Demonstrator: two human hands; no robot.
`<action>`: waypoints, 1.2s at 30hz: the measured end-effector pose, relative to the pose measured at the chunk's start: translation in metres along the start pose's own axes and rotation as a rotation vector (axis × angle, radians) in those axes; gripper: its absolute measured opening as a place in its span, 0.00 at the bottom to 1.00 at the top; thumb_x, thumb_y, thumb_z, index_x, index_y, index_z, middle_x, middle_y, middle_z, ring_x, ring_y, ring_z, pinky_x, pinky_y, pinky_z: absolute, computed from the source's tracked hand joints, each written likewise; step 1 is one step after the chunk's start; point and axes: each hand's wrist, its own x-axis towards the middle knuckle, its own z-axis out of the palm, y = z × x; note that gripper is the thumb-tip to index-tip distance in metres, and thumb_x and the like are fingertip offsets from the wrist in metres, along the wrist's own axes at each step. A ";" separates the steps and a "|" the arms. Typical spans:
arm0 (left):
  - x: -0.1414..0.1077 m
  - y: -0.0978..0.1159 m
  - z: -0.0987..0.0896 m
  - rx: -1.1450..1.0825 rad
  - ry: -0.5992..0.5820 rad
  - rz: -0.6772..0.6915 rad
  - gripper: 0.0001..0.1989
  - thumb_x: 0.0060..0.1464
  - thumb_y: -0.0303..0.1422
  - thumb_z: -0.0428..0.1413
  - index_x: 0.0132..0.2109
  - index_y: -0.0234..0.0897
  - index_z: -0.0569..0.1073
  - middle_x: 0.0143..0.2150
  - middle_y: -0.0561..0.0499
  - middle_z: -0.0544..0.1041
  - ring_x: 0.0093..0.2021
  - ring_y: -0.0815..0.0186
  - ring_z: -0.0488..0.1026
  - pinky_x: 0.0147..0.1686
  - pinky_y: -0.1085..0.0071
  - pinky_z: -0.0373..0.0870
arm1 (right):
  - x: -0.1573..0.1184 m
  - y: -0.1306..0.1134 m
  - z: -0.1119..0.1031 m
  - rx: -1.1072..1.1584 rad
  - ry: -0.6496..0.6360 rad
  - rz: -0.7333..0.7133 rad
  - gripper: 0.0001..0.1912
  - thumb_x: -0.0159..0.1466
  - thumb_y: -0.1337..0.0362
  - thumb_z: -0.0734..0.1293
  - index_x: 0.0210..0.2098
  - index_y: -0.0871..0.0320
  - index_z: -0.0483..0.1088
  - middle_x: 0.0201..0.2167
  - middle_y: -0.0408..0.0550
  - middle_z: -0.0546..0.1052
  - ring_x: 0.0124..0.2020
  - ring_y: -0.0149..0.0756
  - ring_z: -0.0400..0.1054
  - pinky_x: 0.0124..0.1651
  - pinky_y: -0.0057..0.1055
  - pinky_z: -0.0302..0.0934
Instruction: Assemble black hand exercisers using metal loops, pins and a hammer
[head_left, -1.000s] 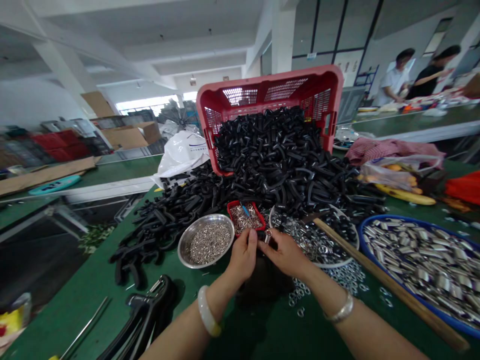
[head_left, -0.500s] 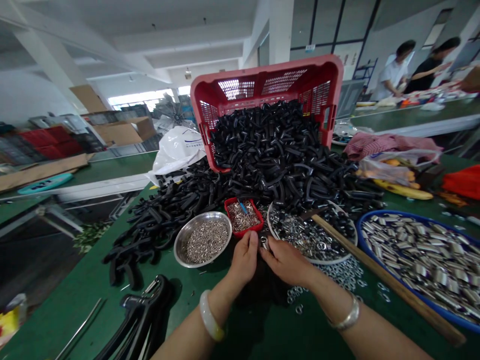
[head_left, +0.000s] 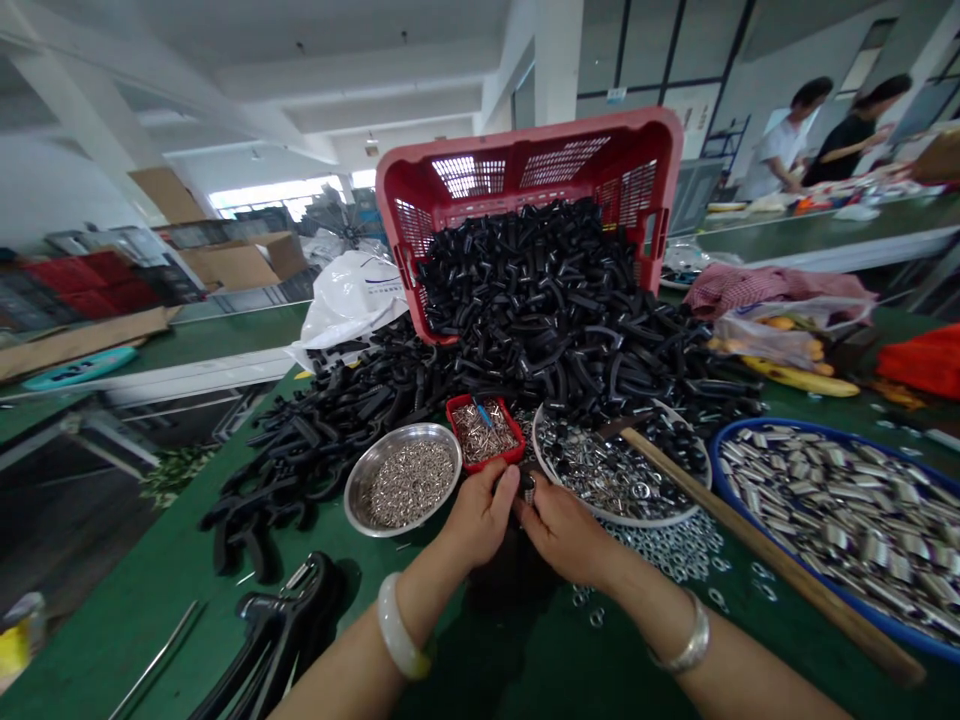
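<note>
right hand (head_left: 566, 532): pinching coil spring (head_left: 528, 484) | left hand (head_left: 481, 518): grip hidden, can't tell | risk: slack pinch drops coil spring toward red tray (head_left: 512, 455), 11 o'clock

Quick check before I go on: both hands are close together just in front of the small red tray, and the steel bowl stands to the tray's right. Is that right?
One slip: the steel bowl stands to the left of the small red tray, as the head view shows. The left hand and right hand are as you say.
</note>
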 end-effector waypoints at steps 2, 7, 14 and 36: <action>0.000 -0.002 0.001 0.027 0.013 -0.010 0.17 0.56 0.41 0.41 0.33 0.35 0.69 0.27 0.50 0.71 0.30 0.66 0.67 0.34 0.70 0.63 | 0.004 0.001 -0.003 0.021 -0.033 -0.034 0.10 0.59 0.59 0.59 0.34 0.58 0.66 0.34 0.51 0.73 0.38 0.38 0.66 0.41 0.31 0.57; 0.005 -0.016 0.006 0.044 -0.023 -0.063 0.22 0.57 0.44 0.37 0.38 0.33 0.69 0.34 0.45 0.74 0.38 0.63 0.69 0.41 0.67 0.63 | 0.018 0.017 -0.006 0.289 -0.201 0.184 0.13 0.55 0.53 0.62 0.28 0.57 0.64 0.19 0.40 0.69 0.15 0.27 0.61 0.18 0.23 0.55; -0.001 -0.012 0.014 0.493 -0.067 -0.123 0.48 0.32 0.57 0.54 0.57 0.32 0.57 0.56 0.36 0.62 0.55 0.46 0.57 0.51 0.53 0.53 | 0.021 0.029 0.011 0.928 -0.030 0.502 0.12 0.54 0.55 0.64 0.31 0.58 0.66 0.22 0.41 0.72 0.25 0.28 0.68 0.29 0.24 0.62; 0.007 -0.031 -0.002 0.778 -0.438 0.120 0.56 0.22 0.62 0.53 0.58 0.32 0.57 0.56 0.39 0.60 0.56 0.47 0.55 0.54 0.56 0.53 | 0.158 0.025 0.021 -0.892 -0.310 0.047 0.14 0.56 0.63 0.62 0.37 0.65 0.73 0.38 0.62 0.75 0.43 0.45 0.68 0.43 0.36 0.60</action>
